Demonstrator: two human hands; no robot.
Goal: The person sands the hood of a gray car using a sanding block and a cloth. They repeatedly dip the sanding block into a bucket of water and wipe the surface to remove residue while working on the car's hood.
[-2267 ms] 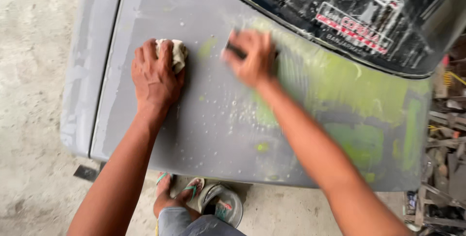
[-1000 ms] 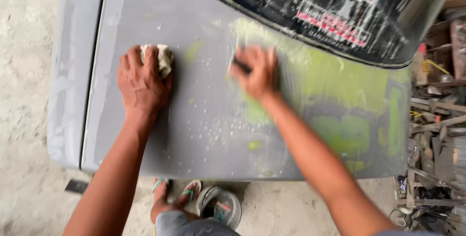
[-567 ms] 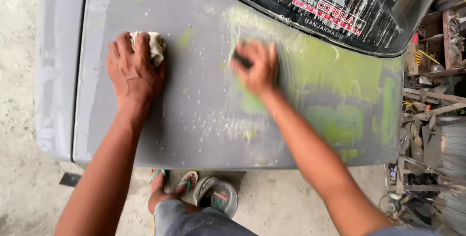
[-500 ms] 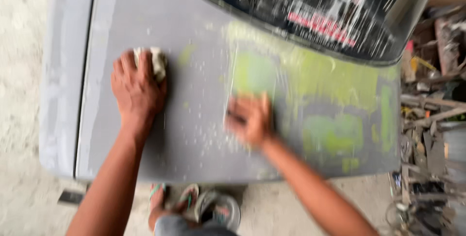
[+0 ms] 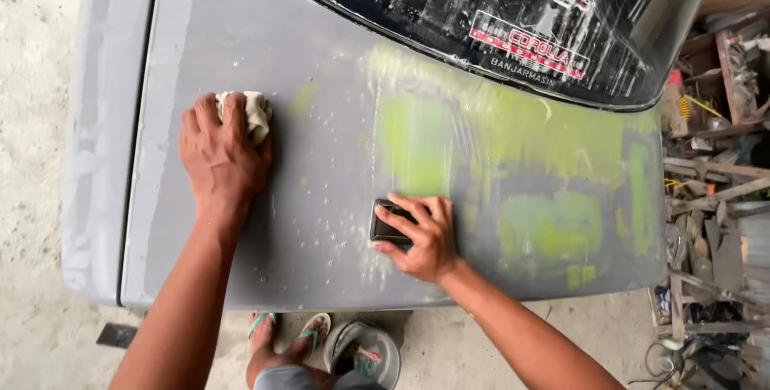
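My left hand presses flat on a crumpled pale cloth on the grey car boot lid, left of the middle. My right hand grips a small dark sanding block low on the lid, near its front edge. Green-yellow filler patches spread over the lid's right half, and water droplets speckle the wet panel around the block.
The dark rear window with stickers borders the lid at the top. A cluttered pile of wood and scrap stands at the right. Below the lid are my feet in sandals and a small round container on the concrete floor.
My right hand with the block has slid down the lid from the upper green patch toward the front edge. My left hand stays on the cloth.
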